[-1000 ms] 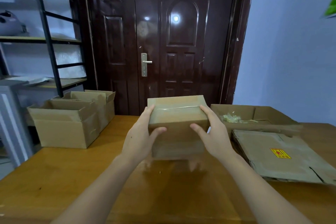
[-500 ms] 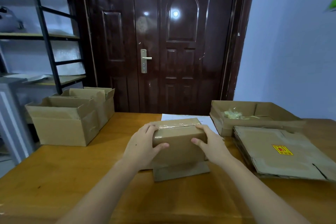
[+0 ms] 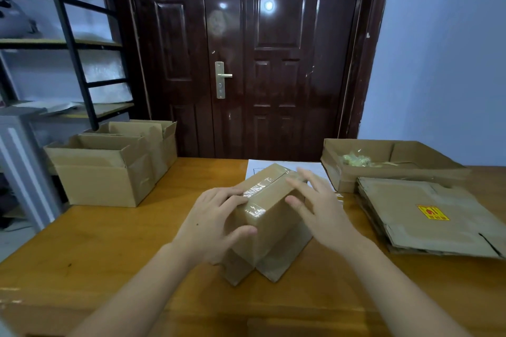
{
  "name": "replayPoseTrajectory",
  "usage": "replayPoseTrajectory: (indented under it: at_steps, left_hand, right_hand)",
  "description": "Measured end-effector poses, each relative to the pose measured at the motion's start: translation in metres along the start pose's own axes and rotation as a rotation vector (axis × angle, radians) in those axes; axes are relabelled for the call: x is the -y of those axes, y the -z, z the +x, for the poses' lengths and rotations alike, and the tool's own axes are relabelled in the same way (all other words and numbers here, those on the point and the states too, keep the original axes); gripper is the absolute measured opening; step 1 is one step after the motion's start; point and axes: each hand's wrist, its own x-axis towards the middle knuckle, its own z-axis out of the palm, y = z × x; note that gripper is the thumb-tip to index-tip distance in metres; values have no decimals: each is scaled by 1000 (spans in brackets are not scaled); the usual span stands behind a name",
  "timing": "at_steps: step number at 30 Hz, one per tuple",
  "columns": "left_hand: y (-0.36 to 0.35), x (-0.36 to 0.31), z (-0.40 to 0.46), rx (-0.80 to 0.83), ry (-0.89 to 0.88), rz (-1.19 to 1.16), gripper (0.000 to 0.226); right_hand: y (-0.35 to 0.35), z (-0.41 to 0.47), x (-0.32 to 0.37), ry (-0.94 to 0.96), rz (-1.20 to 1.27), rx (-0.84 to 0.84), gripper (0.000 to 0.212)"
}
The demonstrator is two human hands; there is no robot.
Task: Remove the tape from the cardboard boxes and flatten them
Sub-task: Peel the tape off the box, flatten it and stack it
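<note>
On the wooden table (image 3: 109, 249), in front of the door (image 3: 260, 63), a taped small box (image 3: 269, 216) stands on its splayed bottom flaps — left hand (image 3: 210, 223) gripping its left side, right hand (image 3: 320, 205) spread open at its right edge; open boxes (image 3: 109, 167) sit left of it, flattened cardboard (image 3: 424, 216) and a tray box (image 3: 383, 161) right of it

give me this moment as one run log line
stage: tape removal not begun | small taped box on table | left hand holds box | right hand open, blurred
</note>
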Motion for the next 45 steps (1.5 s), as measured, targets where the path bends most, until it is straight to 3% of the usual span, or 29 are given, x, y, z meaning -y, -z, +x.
replayPoseTrajectory:
  at_steps: [3, 5, 7, 11, 14, 17, 21, 23, 26, 32, 40, 45]
  left_hand:
    - [-5, -15, 0, -116, -48, 34, 61]
    - [-8, -25, 0, -174, -74, 29, 54]
    - [-10, -34, 0, -198, -110, 22, 48]
    - [-7, -38, -2, -162, -201, -24, 45]
    - [-4, -32, -7, -93, -265, -116, 50]
    - [-9, -31, -11, -39, -287, -130, 60]
    - [-17, -34, -8, -117, -308, 7, 52]
    - [-18, -37, -1, -157, -297, 53, 51]
    - [-20, -43, 13, -182, -259, 104, 54]
    - [-28, -55, 33, -123, -204, 87, 49]
    - [-41, -57, 38, -230, -239, 135, 37]
    - [-40, -58, 38, -243, -252, 142, 32]
  right_hand:
    - [-4, -26, 24, 161, 45, 76, 55]
    - [-12, -39, 31, 186, 3, 118, 64]
    - [-16, -46, 32, 152, 13, 97, 60]
    - [-5, -50, 20, 101, 185, 90, 40]
    - [10, -47, 8, 26, 345, 202, 41]
    - [19, -37, 1, -24, 328, 251, 41]
    - [25, -25, -3, 42, 17, 217, 49]
    - [26, -23, -2, 81, -57, 259, 63]
    - [19, -24, -1, 141, -52, 288, 83]
    - [5, -21, -10, 58, 105, 307, 88]
    - [-12, -23, -18, 63, 135, 150, 74]
    - [-18, -22, -13, 178, -9, -1, 63]
